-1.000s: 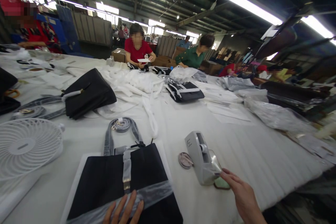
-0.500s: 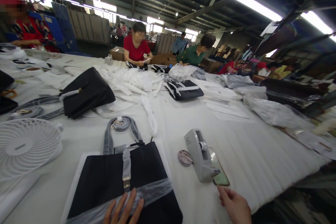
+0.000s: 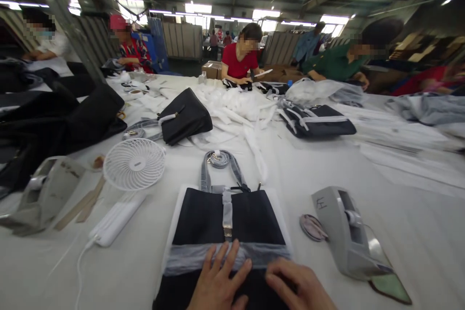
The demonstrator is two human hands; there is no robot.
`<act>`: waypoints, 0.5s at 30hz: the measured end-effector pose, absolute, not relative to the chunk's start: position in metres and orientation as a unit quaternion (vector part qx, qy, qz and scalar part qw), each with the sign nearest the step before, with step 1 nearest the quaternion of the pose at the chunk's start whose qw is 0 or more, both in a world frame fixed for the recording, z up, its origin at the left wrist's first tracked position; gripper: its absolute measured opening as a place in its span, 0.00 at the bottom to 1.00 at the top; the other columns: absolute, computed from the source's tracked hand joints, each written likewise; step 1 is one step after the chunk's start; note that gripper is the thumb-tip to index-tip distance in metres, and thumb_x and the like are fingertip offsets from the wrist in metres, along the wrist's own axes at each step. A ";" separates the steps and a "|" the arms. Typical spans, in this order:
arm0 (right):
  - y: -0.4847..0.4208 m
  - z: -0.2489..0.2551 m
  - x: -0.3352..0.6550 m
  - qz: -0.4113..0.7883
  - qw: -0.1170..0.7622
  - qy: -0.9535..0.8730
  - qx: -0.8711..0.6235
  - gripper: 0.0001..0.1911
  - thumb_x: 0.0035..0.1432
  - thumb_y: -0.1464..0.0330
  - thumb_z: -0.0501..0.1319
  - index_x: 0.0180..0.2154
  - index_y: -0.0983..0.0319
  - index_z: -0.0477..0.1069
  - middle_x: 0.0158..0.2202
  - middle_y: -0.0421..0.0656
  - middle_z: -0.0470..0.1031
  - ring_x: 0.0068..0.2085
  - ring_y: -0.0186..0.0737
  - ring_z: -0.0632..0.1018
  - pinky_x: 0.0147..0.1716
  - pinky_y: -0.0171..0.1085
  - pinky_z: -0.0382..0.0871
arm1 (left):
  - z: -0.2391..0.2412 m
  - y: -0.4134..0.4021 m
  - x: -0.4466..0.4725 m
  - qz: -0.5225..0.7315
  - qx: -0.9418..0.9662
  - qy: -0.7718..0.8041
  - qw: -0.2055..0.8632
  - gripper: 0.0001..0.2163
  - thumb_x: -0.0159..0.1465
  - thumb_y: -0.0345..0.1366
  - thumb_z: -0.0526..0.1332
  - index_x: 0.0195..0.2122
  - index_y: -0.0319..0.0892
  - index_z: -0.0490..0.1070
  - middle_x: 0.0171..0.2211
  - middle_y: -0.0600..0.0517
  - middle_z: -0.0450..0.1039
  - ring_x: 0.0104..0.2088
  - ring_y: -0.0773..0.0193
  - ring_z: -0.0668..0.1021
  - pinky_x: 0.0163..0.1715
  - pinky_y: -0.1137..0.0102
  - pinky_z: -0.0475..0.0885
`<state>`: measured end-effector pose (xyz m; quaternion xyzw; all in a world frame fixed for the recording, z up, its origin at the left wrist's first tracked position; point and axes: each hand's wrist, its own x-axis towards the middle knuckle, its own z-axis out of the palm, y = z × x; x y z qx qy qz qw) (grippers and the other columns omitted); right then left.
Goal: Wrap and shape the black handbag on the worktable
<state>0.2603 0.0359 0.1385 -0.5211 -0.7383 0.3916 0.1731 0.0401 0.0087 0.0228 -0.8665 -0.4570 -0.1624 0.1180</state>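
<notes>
A black handbag [image 3: 232, 218] lies flat on a white sheet in front of me, its grey strap [image 3: 220, 164] looped beyond it. A band of clear film [image 3: 189, 257] crosses the bag. My left hand [image 3: 218, 283] rests flat on the bag with fingers spread, fingertips on the film. My right hand [image 3: 298, 288] lies beside it on the bag's lower right, fingers curled down; I cannot see anything held in it. A grey tape dispenser [image 3: 345, 232] stands to the right.
A white fan [image 3: 134, 163] and a white power bank [image 3: 116, 218] lie to the left, with a second dispenser [image 3: 43, 196] further left. Other black bags [image 3: 185, 116] and white wrapping [image 3: 236, 104] cover the table middle. Several people work along the far side.
My right hand left the tape dispenser and came onto the bag beside my left hand. My view swung left, bringing the left part of the table into sight.
</notes>
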 end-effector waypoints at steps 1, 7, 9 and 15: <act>0.044 0.138 0.248 0.392 0.156 -0.751 -0.508 0.16 0.63 0.57 0.52 0.28 0.57 0.70 0.26 0.38 0.75 0.29 0.38 0.74 0.31 0.34 0.66 | 0.022 0.008 0.040 -0.165 -0.865 -0.459 0.113 0.32 0.64 0.62 0.47 0.67 0.58 0.45 0.67 0.47 0.53 0.62 0.53 0.64 0.55 0.54 0.59; 0.075 0.117 0.221 0.280 0.002 -0.803 -0.526 0.13 0.62 0.65 0.54 0.26 0.58 0.70 0.27 0.37 0.77 0.29 0.38 0.76 0.27 0.35 0.59 | 0.017 0.009 0.040 -0.175 -0.866 -0.459 0.091 0.33 0.64 0.61 0.48 0.67 0.56 0.44 0.68 0.43 0.51 0.62 0.51 0.64 0.56 0.54 0.61; 0.079 0.113 0.218 0.254 -0.016 -0.804 -0.538 0.13 0.61 0.65 0.56 0.25 0.58 0.71 0.25 0.39 0.77 0.28 0.39 0.77 0.26 0.36 0.55 | 0.016 0.009 0.039 -0.173 -0.867 -0.460 0.081 0.33 0.64 0.61 0.47 0.67 0.56 0.43 0.68 0.43 0.50 0.63 0.51 0.63 0.56 0.53 0.61; 0.084 0.112 0.208 0.221 -0.051 -0.785 -0.576 0.10 0.56 0.63 0.60 0.24 0.57 0.74 0.24 0.42 0.78 0.29 0.45 0.79 0.25 0.37 0.55 | 0.019 0.010 0.038 -0.170 -0.874 -0.451 0.064 0.33 0.64 0.61 0.49 0.67 0.56 0.44 0.68 0.42 0.51 0.62 0.49 0.65 0.54 0.53 0.65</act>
